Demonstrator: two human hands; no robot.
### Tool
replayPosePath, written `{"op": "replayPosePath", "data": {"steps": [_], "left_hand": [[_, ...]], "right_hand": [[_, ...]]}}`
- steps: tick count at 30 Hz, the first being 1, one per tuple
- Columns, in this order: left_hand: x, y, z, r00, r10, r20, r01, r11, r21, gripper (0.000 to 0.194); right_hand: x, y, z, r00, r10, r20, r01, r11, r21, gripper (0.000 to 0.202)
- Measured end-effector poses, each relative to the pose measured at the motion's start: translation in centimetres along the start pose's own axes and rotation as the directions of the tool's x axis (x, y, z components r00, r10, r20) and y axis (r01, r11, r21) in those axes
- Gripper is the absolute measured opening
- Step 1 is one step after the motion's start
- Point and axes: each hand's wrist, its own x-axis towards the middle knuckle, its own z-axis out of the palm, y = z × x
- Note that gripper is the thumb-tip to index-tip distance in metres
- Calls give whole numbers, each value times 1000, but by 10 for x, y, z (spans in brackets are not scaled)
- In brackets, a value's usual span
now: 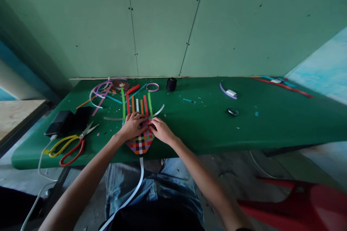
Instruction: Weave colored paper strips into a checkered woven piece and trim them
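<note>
Inwardly angled left hand [132,126], bent right hand [162,130], atop weaving [140,143]

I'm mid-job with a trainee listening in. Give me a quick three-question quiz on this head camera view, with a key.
1. What two colours are the handles of the scissors?

2. True or false: the left hand and the right hand are both on the woven piece.

3. Seen from the wearer's side, which stands just right of the pink ring?
A) the scissors
B) the black spool
C) the woven piece

Key:
1. Yellow and red.
2. True.
3. B.
</note>
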Motion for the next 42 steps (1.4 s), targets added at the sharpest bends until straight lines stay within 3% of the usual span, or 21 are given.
{"op": "replayPosePath", "data": {"steps": [5, 19, 27, 33, 42], "left_hand": [[-2, -3, 1, 1000, -9, 27, 9, 1000, -15, 54], [-3, 7, -7, 997, 50, 63, -53, 998, 43, 51], [-6, 6, -5, 999, 46, 18, -46, 999, 3, 53], [-10, -2, -8, 1000, -22, 13, 23, 995, -98, 53], [-24, 0, -13, 998, 44, -46, -51, 985, -163, 43]], "right_hand": [[0, 2, 2, 1000, -9, -6, 9, 1000, -22, 15], [0, 4, 1, 999, -27, 18, 28, 999, -29, 16], [0, 4, -2, 1000, -17, 26, 17, 1000, 17, 16], [-3, 2, -3, 1000, 5, 4, -6, 1000, 21, 18], [-10, -9, 4, 999, 30, -34, -31, 999, -17, 37]]}}
